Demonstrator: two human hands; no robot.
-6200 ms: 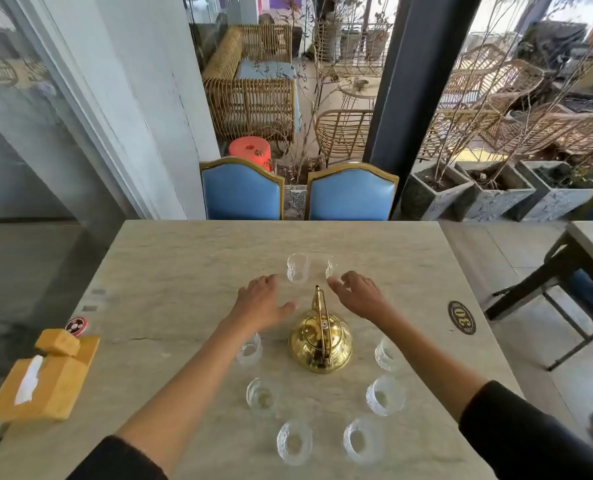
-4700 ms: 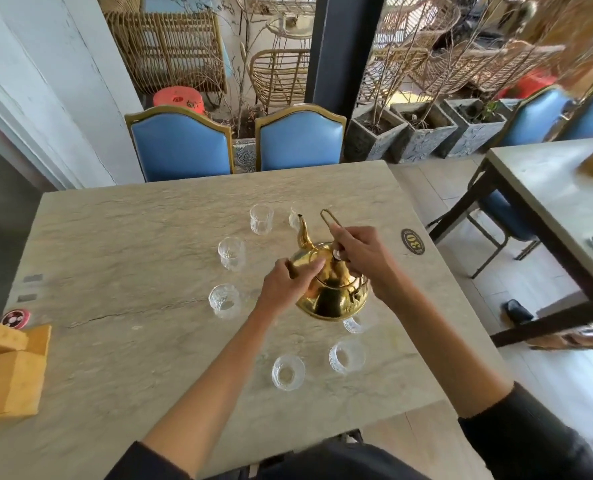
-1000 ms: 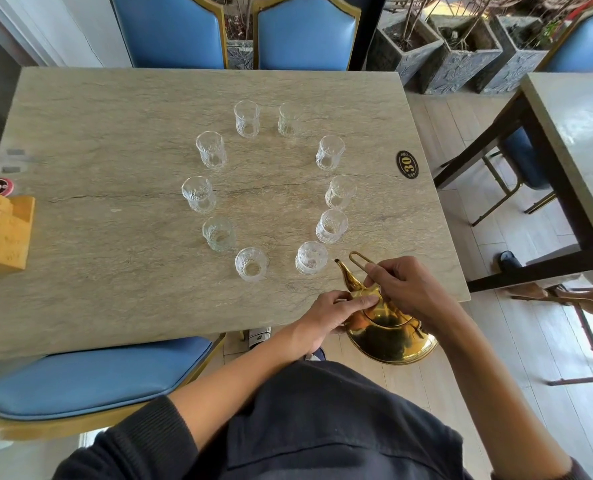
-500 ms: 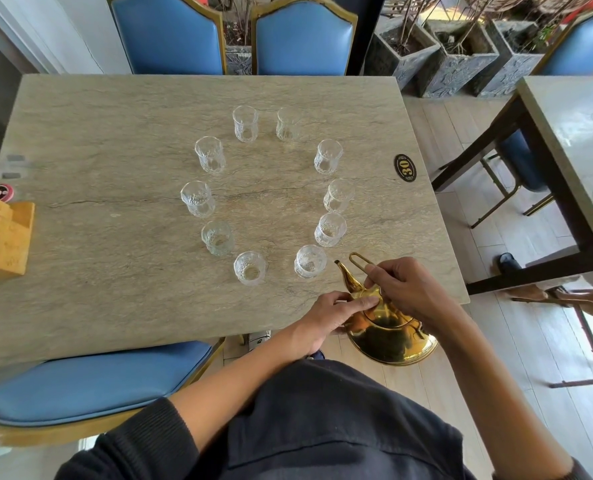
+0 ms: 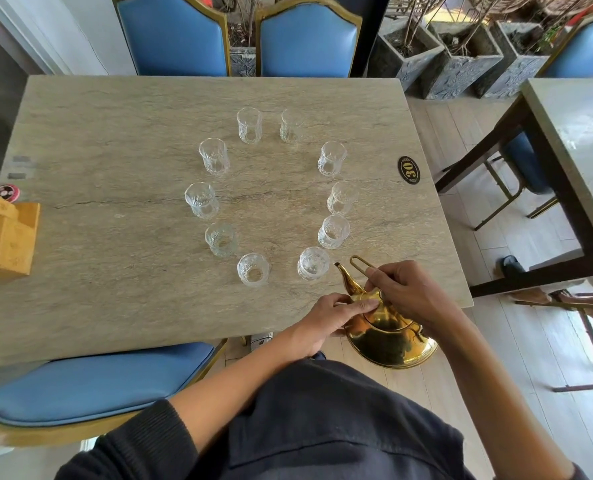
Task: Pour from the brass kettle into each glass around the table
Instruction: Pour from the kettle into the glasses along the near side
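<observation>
The brass kettle (image 5: 388, 336) hangs tilted over the near right edge of the stone table (image 5: 115, 244). My right hand (image 5: 409, 292) grips its wire handle. My left hand (image 5: 333, 317) rests its fingers on the lid. The spout tip points at the nearest glass (image 5: 313, 264) and sits just right of its rim. Several clear cut glasses stand in a ring, among them one at the near left (image 5: 252, 269), one right of centre (image 5: 333, 232) and one at the far side (image 5: 249, 125). I see no liquid stream.
A yellow wooden tissue box (image 5: 5, 233) sits at the table's left edge. A black oval number plate (image 5: 409, 170) lies near the right edge. Blue chairs stand beyond the far edge (image 5: 173, 32) and under the near edge (image 5: 90, 379). Another table (image 5: 579, 133) stands to the right.
Over six seconds I took the kettle from the ring's middle and brought it to the near right edge. In the last second its spout has edged closer to the nearest glass.
</observation>
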